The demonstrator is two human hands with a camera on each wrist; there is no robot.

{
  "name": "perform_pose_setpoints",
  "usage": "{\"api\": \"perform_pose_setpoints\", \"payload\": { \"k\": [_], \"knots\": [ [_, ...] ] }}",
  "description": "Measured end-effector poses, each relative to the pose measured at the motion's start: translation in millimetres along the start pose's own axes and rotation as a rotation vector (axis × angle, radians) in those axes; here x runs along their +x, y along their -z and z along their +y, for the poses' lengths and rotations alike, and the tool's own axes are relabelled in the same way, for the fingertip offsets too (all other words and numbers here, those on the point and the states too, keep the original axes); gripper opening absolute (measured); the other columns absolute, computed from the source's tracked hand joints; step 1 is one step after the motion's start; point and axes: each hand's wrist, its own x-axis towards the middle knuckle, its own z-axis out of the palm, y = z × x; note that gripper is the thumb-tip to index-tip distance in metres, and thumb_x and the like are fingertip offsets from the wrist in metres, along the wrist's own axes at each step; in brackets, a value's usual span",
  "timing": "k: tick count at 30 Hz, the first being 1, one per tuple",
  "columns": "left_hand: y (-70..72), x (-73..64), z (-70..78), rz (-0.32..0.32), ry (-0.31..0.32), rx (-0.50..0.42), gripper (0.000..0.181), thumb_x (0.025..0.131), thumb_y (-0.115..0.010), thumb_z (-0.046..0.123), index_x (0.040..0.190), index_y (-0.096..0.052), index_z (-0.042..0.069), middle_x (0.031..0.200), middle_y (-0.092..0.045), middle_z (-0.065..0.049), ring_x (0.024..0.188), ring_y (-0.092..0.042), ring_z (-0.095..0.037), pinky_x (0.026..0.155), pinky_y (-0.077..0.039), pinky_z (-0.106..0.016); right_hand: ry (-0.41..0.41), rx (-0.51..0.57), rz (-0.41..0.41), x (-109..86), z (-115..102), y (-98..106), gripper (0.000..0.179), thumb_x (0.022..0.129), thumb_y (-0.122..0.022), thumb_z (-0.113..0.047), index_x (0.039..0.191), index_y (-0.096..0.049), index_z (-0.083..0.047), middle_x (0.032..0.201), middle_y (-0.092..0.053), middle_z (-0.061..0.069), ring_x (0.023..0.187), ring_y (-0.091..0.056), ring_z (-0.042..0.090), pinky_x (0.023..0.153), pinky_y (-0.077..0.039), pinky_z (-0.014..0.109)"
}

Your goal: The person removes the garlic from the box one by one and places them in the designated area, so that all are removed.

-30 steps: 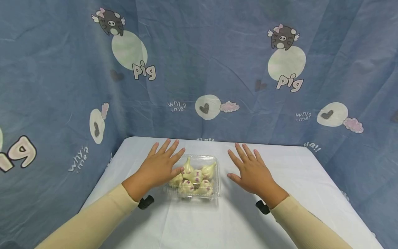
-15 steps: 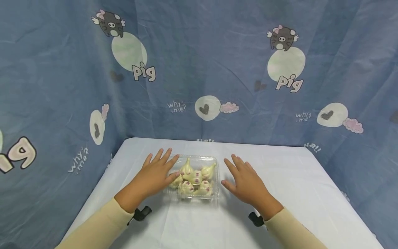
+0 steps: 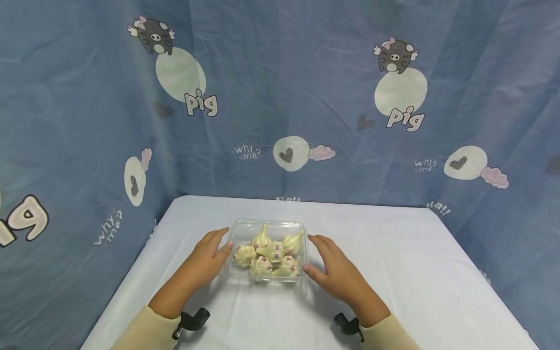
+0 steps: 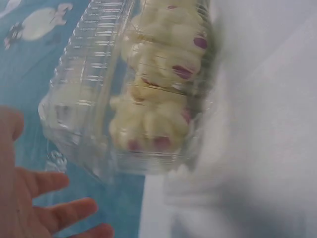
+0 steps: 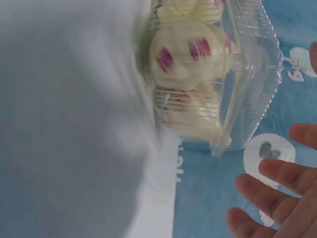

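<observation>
A clear plastic clamshell box [image 3: 268,279] sits on the white table with its lid down. Through the plastic show several pale garlic bulbs [image 3: 272,252] with purple patches. My left hand [image 3: 202,265] is at the box's left side, fingertips right by its edge in the head view. At the right side is my right hand [image 3: 339,274], thumb and fingers spread toward the box. Both wrist views show a gap between the fingers [image 4: 69,213] and the plastic wall. Neither hand holds anything.
The white-covered table [image 3: 393,253] runs out on both sides of the box. A blue curtain [image 3: 245,73] printed with pigs and words hangs behind it and along the sides. A black wrist camera mount [image 3: 194,319] sticks out under the left wrist.
Both hands have come down and back toward me, moving from above the table to either side of the box. The left hand no longer covers the box's left part. The box has stayed put.
</observation>
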Motion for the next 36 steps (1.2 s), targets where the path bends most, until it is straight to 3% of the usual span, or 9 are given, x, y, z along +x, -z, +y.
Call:
{"api": "perform_pose_setpoints", "payload": {
  "k": [3, 6, 11, 15, 19, 22, 26, 30, 36],
  "knots": [
    [-1.5, -2.5, -7.8, 0.049, 0.089, -0.086, 0.059, 0.113, -0.037, 0.041, 0.155, -0.043, 0.000, 0.151, -0.048, -0.028, 0.138, -0.048, -0.048, 0.111, -0.042, -0.067, -0.015, 0.032, 0.022, -4.4, 0, -4, 0.075, 0.098, -0.071, -0.049, 0.160, -0.039, -0.023, 0.159, -0.042, 0.007, 0.145, -0.047, 0.028, 0.113, -0.048, 0.057],
    [-5.0, -5.7, -16.6, 0.064, 0.209, -0.214, 0.053, 0.113, -0.038, 0.038, 0.140, -0.056, -0.005, 0.127, -0.062, -0.024, 0.109, -0.066, -0.035, 0.095, -0.056, -0.051, -0.027, 0.090, 0.029, -8.3, 1, -7, 0.071, 0.096, -0.073, -0.048, 0.154, -0.043, -0.021, 0.150, -0.046, 0.007, 0.135, -0.053, 0.025, 0.107, -0.052, 0.052],
    [-13.1, -10.2, -32.7, -0.011, 0.373, -0.560, 0.048, 0.113, -0.039, 0.035, 0.118, -0.059, -0.008, 0.098, -0.062, -0.013, 0.074, -0.064, -0.018, 0.067, -0.060, -0.030, -0.013, 0.202, -0.001, -10.1, 3, -10, 0.059, 0.095, -0.078, -0.037, 0.138, -0.049, -0.011, 0.128, -0.051, 0.008, 0.118, -0.055, 0.023, 0.100, -0.055, 0.044],
    [-14.9, -13.7, -44.2, -0.193, 0.327, -0.741, 0.042, 0.113, -0.039, 0.034, 0.112, -0.056, -0.005, 0.091, -0.061, -0.008, 0.073, -0.062, -0.017, 0.066, -0.059, -0.029, -0.019, 0.251, -0.011, -12.2, 4, -10, 0.051, 0.092, -0.082, -0.030, 0.124, -0.050, -0.007, 0.117, -0.048, 0.003, 0.112, -0.057, 0.024, 0.097, -0.058, 0.041],
    [-6.9, -17.4, -56.8, -0.411, 0.224, -0.835, 0.037, 0.112, -0.038, 0.034, 0.115, -0.052, 0.000, 0.096, -0.063, -0.008, 0.079, -0.064, -0.018, 0.072, -0.060, -0.031, -0.005, 0.325, 0.002, -11.7, 4, -11, 0.043, 0.090, -0.084, -0.024, 0.113, -0.052, -0.007, 0.115, -0.048, 0.002, 0.112, -0.056, 0.021, 0.093, -0.061, 0.038],
    [0.0, -21.0, -64.5, -0.510, 0.173, -0.899, 0.029, 0.109, -0.039, 0.025, 0.117, -0.053, 0.000, 0.101, -0.065, -0.009, 0.083, -0.065, -0.017, 0.077, -0.061, -0.031, 0.023, 0.385, 0.004, -11.6, 6, -13, 0.034, 0.088, -0.085, -0.019, 0.106, -0.057, -0.011, 0.112, -0.052, 0.001, 0.110, -0.056, 0.018, 0.090, -0.062, 0.035],
    [1.8, -23.1, -70.6, -0.584, 0.126, -1.015, 0.021, 0.104, -0.042, 0.008, 0.120, -0.054, 0.000, 0.105, -0.066, -0.009, 0.088, -0.068, -0.015, 0.084, -0.062, -0.030, 0.055, 0.413, -0.030, -13.2, 10, -13, 0.024, 0.088, -0.085, -0.019, 0.101, -0.065, -0.022, 0.112, -0.059, -0.004, 0.108, -0.059, 0.013, 0.088, -0.062, 0.034],
    [-3.3, -21.7, -72.9, -0.625, 0.071, -1.126, 0.016, 0.106, -0.043, 0.002, 0.120, -0.051, 0.004, 0.107, -0.065, -0.007, 0.094, -0.071, -0.013, 0.090, -0.062, -0.028, 0.098, 0.392, -0.070, -13.1, 15, -11, 0.023, 0.090, -0.085, -0.021, 0.103, -0.068, -0.028, 0.116, -0.065, -0.004, 0.110, -0.062, 0.011, 0.089, -0.062, 0.035],
    [-8.8, -23.3, -74.0, -0.600, 0.066, -1.144, 0.012, 0.107, -0.047, 0.002, 0.117, -0.051, 0.006, 0.102, -0.063, -0.003, 0.094, -0.070, -0.011, 0.091, -0.062, -0.026, 0.137, 0.354, -0.085, -13.1, 16, -14, 0.025, 0.089, -0.085, -0.015, 0.103, -0.070, -0.030, 0.116, -0.068, -0.003, 0.109, -0.063, 0.010, 0.089, -0.062, 0.034]
  ]
}}
